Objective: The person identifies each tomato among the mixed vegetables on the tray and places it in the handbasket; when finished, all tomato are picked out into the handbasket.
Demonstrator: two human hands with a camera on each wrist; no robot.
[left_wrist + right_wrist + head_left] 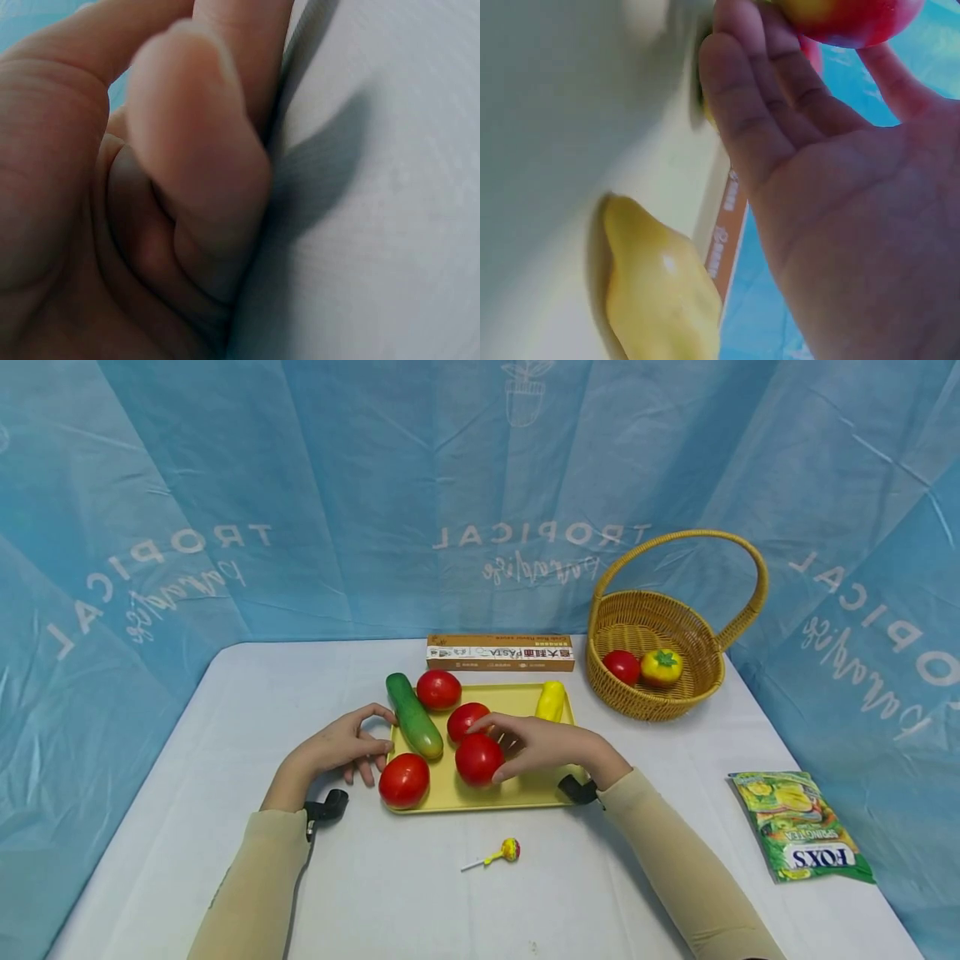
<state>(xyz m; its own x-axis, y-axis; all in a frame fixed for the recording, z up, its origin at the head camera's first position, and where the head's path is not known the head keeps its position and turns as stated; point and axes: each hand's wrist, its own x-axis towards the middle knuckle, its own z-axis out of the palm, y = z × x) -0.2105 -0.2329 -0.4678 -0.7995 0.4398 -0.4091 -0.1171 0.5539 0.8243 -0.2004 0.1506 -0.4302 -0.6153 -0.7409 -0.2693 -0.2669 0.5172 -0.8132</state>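
My right hand point(553, 745) pinches 1 round red tomato point(477, 761) while my loose, empty left hand point(336, 748) perhaps steadies the yellow rectangular tray point(513, 698).

Glossy red tomato point(478, 762), round, between right fingers point(498, 721), over yellow tray point(480, 803).

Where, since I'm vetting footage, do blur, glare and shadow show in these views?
Head: fairly sharp, distinct lettering on the pasta box; left wrist: left hand looks soft up close, gray shadow on the white cloth; right wrist: glare spot on the yellow fruit.
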